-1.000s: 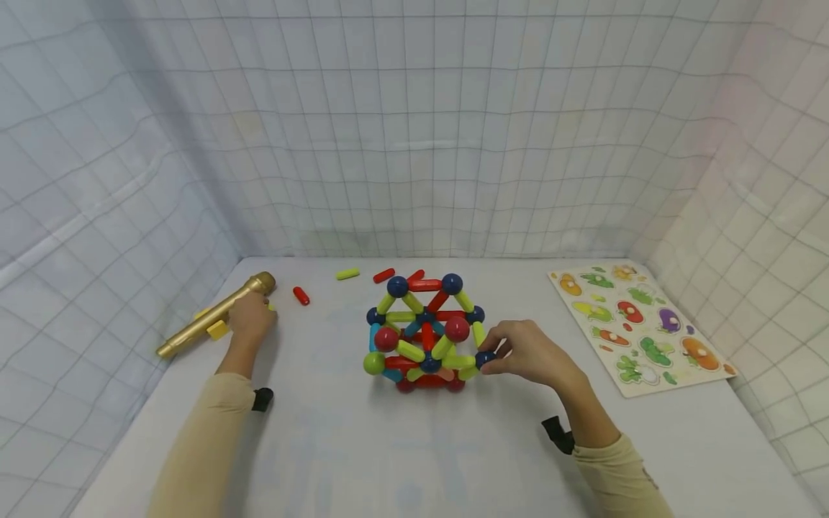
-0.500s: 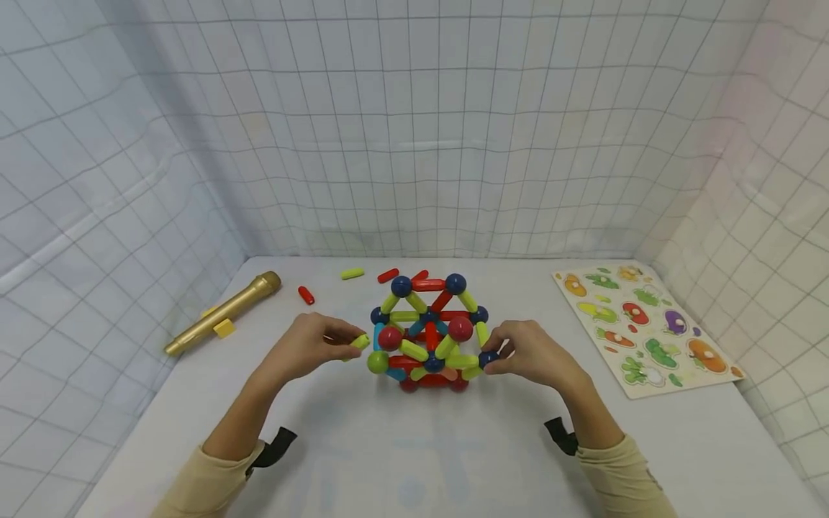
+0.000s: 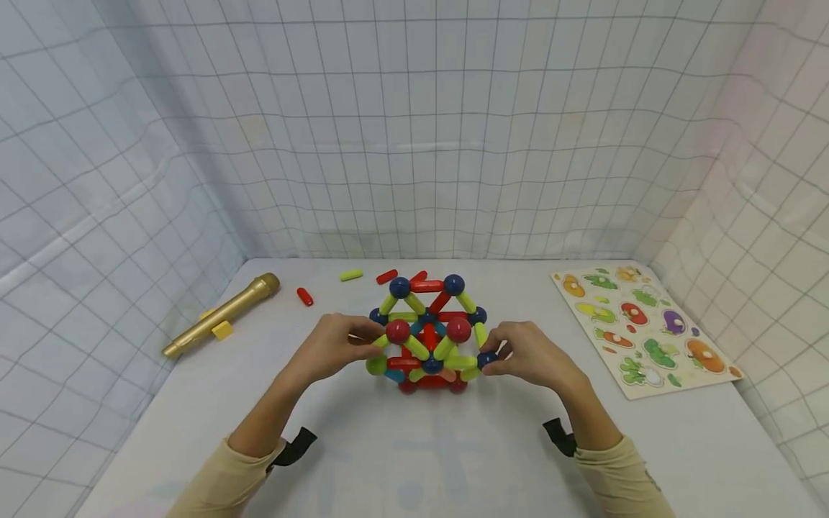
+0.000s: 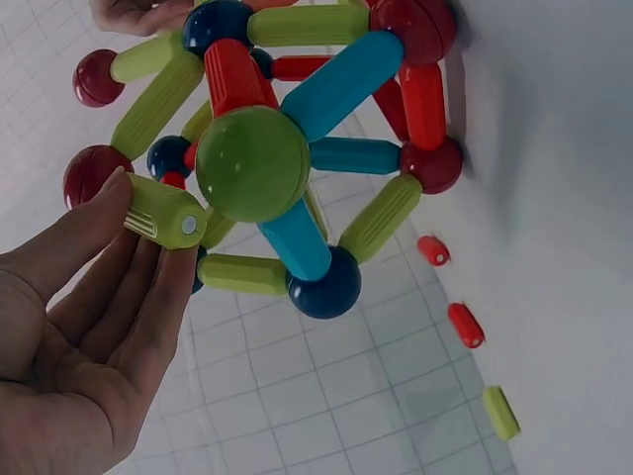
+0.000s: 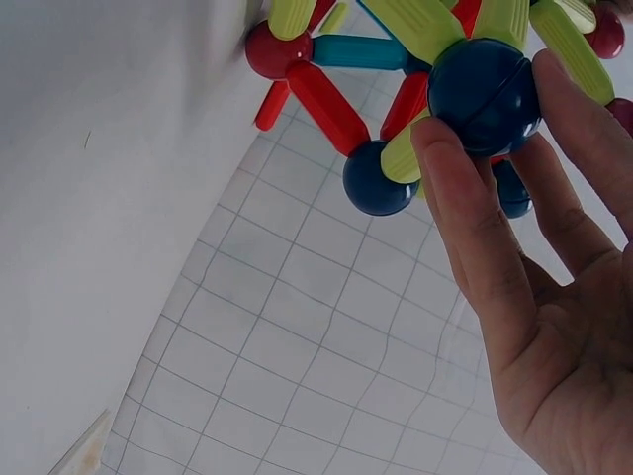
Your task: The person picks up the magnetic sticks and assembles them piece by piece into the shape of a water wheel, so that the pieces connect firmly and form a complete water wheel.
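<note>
Both hands were at the ball-and-rod frame [image 3: 427, 334], which stood between them on the table [image 3: 414, 446]. The left hand [image 3: 337, 345] pinched a loose green rod [image 4: 163, 211] against a green ball [image 4: 252, 163]; the right hand [image 3: 527, 354] closed its fingertips on a dark blue ball [image 5: 485, 96] at the near right corner. Light, hard plastic, probably joined loosely enough to pop apart, so better held at the balls. Beyond the left hand lay spare rods [image 3: 350, 275] and a gold microphone [image 3: 220, 315].
</note>
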Demonstrator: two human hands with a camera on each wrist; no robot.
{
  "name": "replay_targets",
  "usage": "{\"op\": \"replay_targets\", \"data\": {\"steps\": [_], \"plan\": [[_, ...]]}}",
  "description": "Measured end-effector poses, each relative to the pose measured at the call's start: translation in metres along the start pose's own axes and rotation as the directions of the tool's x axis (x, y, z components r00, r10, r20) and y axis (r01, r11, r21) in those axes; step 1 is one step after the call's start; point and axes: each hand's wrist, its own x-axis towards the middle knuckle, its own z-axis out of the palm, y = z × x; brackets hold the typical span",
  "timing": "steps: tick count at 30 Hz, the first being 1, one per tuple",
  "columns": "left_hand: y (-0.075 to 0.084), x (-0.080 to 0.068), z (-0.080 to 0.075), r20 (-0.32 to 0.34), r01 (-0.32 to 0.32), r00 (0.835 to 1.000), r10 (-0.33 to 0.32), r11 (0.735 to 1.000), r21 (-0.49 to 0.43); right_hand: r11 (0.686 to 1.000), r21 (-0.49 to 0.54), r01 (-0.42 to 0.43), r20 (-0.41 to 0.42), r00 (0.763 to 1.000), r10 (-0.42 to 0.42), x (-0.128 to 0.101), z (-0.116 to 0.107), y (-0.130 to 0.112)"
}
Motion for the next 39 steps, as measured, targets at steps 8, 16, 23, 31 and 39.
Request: {"op": "replay_targets", "data": {"steps": [8, 16, 23, 31, 39], "plan": [[-0.004, 0.006, 0.017, -0.033, 0.020, 0.999, -0.023, 0.995, -0.098, 1.000, -0.009, 0.002, -0.007, 1.000, -0.003, -0.001, 0.000, 0.000], [-0.014, 0.014, 0.011, 0.005, 0.020, 1.000, -0.019, 0.990, -0.137, 1.000, 0.010, -0.021, -0.006, 1.000, 0.021, -0.003, -0.002, 0.003], [-0.082, 0.047, -0.018, -0.234, 0.265, 0.933, -0.274, 0.962, -0.071, 1.000, 0.009, 0.004, -0.007, 1.000, -0.004, -0.002, -0.001, 0.001], [-0.144, 0.088, -0.047, -0.505, 0.652, 0.703, -0.501, 0.738, 0.176, 1.000, -0.025, 0.013, -0.018, 1.000, -0.014, -0.001, -0.001, 0.001], [-0.156, 0.098, -0.049, -0.405, 0.681, 0.722, -0.561, 0.679, 0.273, 0.999, -0.047, 0.025, -0.009, 1.000, -0.026, 0.001, 0.000, 0.000]]}}
